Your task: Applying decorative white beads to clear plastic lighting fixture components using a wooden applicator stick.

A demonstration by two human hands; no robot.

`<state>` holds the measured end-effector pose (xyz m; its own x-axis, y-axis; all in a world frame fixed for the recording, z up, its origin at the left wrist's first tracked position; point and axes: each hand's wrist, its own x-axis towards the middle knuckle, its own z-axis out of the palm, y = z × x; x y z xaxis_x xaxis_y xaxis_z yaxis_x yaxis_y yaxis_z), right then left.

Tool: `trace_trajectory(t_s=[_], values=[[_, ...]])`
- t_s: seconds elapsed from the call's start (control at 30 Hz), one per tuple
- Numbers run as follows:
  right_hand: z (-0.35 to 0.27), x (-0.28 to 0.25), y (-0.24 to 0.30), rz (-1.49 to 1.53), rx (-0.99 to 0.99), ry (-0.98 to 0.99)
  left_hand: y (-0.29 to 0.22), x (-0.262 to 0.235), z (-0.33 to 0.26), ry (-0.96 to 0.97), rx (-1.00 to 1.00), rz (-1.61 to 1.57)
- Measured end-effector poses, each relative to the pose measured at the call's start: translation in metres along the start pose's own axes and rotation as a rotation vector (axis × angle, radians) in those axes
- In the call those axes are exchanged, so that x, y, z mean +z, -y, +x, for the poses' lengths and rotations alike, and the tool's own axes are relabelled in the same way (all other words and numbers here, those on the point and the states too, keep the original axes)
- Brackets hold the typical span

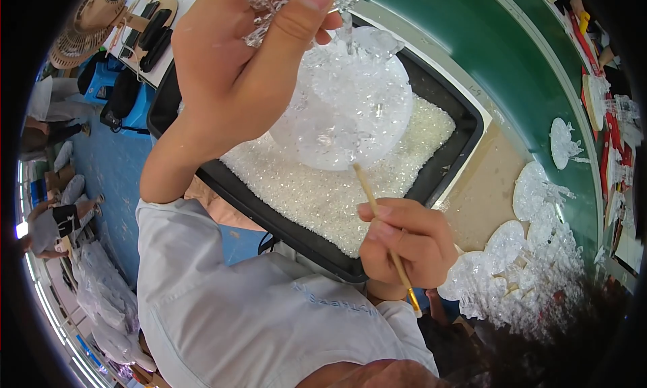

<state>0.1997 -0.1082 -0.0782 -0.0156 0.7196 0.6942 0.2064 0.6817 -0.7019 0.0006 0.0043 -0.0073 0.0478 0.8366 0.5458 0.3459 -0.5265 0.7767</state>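
My left hand (pixel 232 78) is closed around the clear, knobbly upper part of a transparent ornament (pixel 347 34). The ornament has a round, frosted white base (pixel 323 142), tilted over a black tray (pixel 465 142) of clear, glittering granules (pixel 306 209). My right hand (pixel 411 243) pinches a thin paintbrush (pixel 397 263) with a pale wooden handle. Its gold ferrule and bristles point down toward me, while the bare handle tip reaches the near rim of the base. Whether that tip touches the base I cannot tell. My left fingers partly hide the ornament's top.
Several similar clear ornaments on round bases (pixel 529 196) crowd the right side, beside a green surface (pixel 499 57). A fan (pixel 87 27) stands at the upper left, near blue stools (pixel 138 105). Other people are in the background at the far left.
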Motion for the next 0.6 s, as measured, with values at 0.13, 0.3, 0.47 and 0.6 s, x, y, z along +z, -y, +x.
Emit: trace_trajectory(t_s=[0.13, 0.3, 0.47, 0.6], values=[[-0.0022, 0.0022, -0.0031, -0.016, 0.009, -0.066, 0.0013, 0.0004, -0.0005, -0.003, 0.001, -0.012], [-0.0016, 0.0011, -0.0034, 0.004, -0.028, 0.023, -0.0005, 0.0009, -0.0005, -0.013, 0.000, -0.016], [-0.0008, -0.0005, -0.0047, -0.003, 0.006, -0.058, -0.0003, 0.0017, 0.0004, -0.021, 0.000, -0.025], [-0.0032, 0.0012, -0.0052, 0.018, -0.056, 0.008, -0.0056, -0.0002, -0.0008, 0.002, -0.002, 0.040]])
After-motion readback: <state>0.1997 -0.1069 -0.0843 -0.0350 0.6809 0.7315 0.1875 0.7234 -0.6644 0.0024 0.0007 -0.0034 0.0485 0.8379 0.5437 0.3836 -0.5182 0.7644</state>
